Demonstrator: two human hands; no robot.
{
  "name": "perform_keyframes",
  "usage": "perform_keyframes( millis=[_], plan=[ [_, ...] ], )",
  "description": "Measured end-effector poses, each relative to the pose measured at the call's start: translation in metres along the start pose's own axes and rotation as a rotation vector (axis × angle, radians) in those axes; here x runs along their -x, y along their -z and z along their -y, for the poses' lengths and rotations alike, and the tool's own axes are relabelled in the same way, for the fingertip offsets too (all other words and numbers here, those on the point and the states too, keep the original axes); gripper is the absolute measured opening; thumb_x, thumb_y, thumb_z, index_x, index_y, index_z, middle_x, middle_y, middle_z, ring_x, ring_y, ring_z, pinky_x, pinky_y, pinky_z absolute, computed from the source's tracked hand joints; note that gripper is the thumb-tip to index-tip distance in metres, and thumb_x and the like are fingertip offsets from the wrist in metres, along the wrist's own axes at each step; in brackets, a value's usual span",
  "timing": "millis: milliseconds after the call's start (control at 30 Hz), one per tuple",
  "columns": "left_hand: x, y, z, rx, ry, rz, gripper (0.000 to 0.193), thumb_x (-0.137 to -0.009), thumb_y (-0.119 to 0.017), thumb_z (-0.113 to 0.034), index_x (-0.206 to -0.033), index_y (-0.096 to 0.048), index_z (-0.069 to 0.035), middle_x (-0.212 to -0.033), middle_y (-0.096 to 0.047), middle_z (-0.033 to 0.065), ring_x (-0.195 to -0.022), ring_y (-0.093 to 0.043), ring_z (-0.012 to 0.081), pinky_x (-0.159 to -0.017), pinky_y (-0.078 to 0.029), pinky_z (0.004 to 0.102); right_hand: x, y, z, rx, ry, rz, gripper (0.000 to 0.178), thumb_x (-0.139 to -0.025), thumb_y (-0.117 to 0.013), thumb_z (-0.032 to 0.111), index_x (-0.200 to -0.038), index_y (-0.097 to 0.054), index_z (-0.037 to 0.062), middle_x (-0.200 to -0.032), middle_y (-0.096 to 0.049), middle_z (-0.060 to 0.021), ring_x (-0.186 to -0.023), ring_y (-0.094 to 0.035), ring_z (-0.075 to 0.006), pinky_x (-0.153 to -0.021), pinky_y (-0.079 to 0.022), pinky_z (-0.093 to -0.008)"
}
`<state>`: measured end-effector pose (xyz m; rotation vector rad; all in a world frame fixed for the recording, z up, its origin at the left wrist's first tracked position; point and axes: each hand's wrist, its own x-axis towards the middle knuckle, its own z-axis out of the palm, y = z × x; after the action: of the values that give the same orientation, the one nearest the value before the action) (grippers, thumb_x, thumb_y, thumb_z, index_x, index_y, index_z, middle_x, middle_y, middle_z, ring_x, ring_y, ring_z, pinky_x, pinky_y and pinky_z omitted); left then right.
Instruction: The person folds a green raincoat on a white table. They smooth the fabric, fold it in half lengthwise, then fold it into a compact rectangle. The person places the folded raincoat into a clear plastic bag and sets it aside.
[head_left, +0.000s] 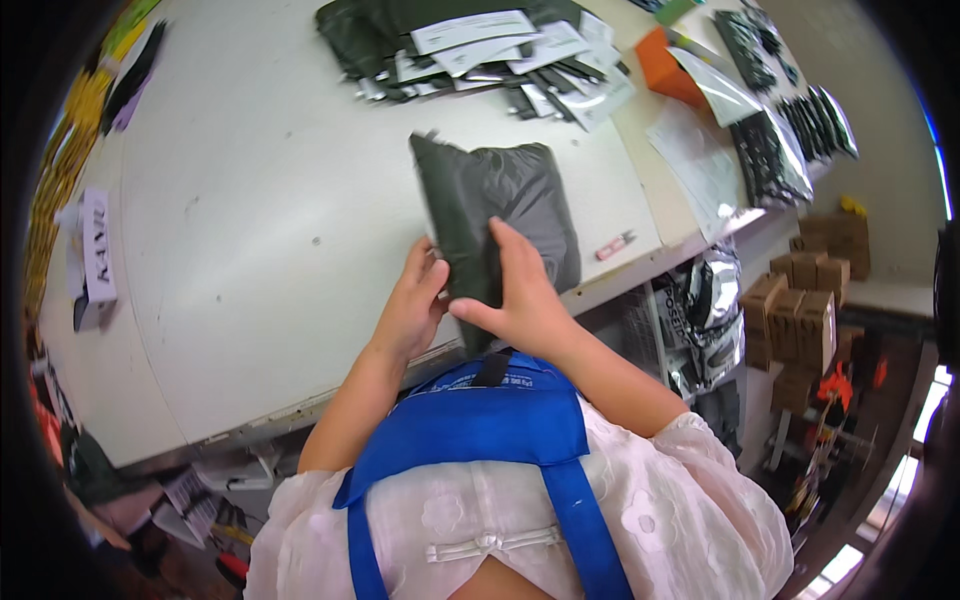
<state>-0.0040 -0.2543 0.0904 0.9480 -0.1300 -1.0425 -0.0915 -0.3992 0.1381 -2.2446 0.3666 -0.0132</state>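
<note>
A dark grey plastic mailing bag [535,195], plump and creased, lies at the near edge of the white table, tilted a little. My left hand [405,312] grips its left edge, thumb on top and fingers partly hidden behind the edge. On the bag's upper face rests my right hand [528,305], its fingers stretched out and its thumb apart, pointing toward the left hand. The bag's lower end reaches toward my blue apron. A small pair of pink-handled thread snips [612,246] lies to the right of the bag.
A heap of dark bags with white labels [480,40] lies at the far side. Orange card [668,72] and clear bags [690,150] sit far right, near black packets [770,150]. A white box [95,250] stands left. Cartons [795,310] are stacked beyond the table's right edge.
</note>
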Motion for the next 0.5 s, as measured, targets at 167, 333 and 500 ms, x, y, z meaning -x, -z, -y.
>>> perform_keyframes(
  millis=[167,333,500],
  plan=[
    [-0.008,-0.093,-0.025,-0.41,-0.175,0.693,0.073,-0.095,-0.041,-0.054,-0.148,-0.023,-0.006,-0.156,-0.011,0.0132,-0.144,-0.009,0.0301,-0.114,-0.014,0.0412,0.057,0.138,-0.007,-0.506,-0.241,-0.242,0.091,-0.068,-0.082,0.024,-0.136,-0.031,-0.0068,-0.118,-0.054,-0.0165,-0.102,-0.058,-0.0229,-0.089,-0.046,-0.0321],
    [-0.049,-0.136,0.003,-0.613,-0.13,0.824,0.068,-0.093,-0.049,-0.047,-0.147,-0.028,-0.009,-0.155,-0.017,0.0129,-0.139,-0.024,0.028,-0.108,-0.027,0.0397,0.128,0.205,-0.109,-0.72,-0.474,-0.637,0.048,-0.077,-0.066,0.01,-0.121,-0.052,-0.0043,-0.098,-0.062,-0.0079,-0.088,-0.06,-0.0147,-0.077,-0.048,-0.0259],
    [-0.088,-0.134,0.036,-0.623,0.0,0.543,0.061,-0.091,-0.057,-0.026,-0.144,-0.033,-0.008,-0.148,-0.03,0.0102,-0.128,-0.039,0.0233,-0.1,-0.039,0.0354,0.096,0.358,-0.21,-0.902,-0.048,-1.184,0.032,-0.087,-0.057,0.014,-0.116,-0.056,0.0,-0.105,-0.064,-0.0116,-0.095,-0.063,-0.0239,-0.082,-0.053,-0.0375]
  ],
)
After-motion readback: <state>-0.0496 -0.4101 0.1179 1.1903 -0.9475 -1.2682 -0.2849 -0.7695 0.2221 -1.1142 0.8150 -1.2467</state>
